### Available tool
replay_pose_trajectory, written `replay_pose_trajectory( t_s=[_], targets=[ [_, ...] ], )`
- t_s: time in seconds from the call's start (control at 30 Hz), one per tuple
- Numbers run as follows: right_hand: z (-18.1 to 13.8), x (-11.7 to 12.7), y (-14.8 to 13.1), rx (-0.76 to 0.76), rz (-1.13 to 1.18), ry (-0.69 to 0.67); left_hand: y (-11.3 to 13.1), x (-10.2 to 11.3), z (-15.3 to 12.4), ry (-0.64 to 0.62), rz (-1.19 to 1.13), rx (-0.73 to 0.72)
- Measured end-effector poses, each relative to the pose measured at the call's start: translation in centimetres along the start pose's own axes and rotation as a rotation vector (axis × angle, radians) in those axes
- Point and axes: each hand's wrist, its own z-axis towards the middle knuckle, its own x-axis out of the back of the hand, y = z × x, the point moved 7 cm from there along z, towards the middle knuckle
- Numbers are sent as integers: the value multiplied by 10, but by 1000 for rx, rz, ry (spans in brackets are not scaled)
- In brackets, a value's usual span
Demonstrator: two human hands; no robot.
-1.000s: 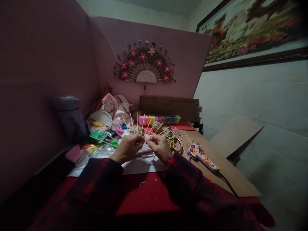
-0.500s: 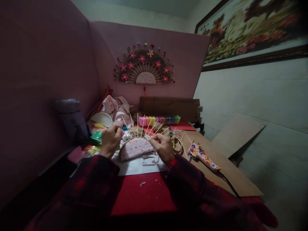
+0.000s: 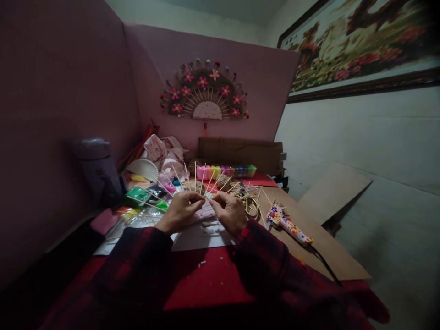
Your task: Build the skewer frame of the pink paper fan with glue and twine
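We are pinching our left hand [image 3: 182,210] and right hand [image 3: 229,211] closed, fingertips meeting over the skewer fan [image 3: 205,212]; what they are gripping is too small to tell.

**Colours and patterns, craft bench**

Sleeves [image 3: 137,261]: red-and-black plaid.
Table cover [image 3: 213,279]: plain red.
Half-disc [image 3: 206,211]: pink with small white dots.
Sticks [image 3: 195,176]: pale bare wood.
Glue gun [image 3: 288,224]: white, covered in a multicoloured flower print; cord [image 3: 325,268] black.
Clay tubs [image 3: 227,171]: row running pink, yellow, green, blue.
Wall fan [image 3: 205,94]: brown band, pink flowers with yellow centres, pink dotted core.
Backing panel [image 3: 85,91]: flat dusty pink.
Cardboard sheet [image 3: 319,238]: plain brown.
Painting [image 3: 360,41]: greens and reds, dark brown frame.
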Motion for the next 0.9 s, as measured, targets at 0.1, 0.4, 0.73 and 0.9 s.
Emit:
replay_pose_trajectory(
  t_s=[0.1,0.4,0.73,0.9],
  targets=[
    [2,2,1,-11,15,7,-6,0,0,-11,-182,117],
    [0,2,-1,32,-13,9,-6,-2,-1,-41,-246,92],
    [0,4,-3,48,-20,35,-8,-2,-1,-44,-202,187],
    [0,5,-2,36,-24,46,-7,-8,-5,-103,-331,247]
  ],
)
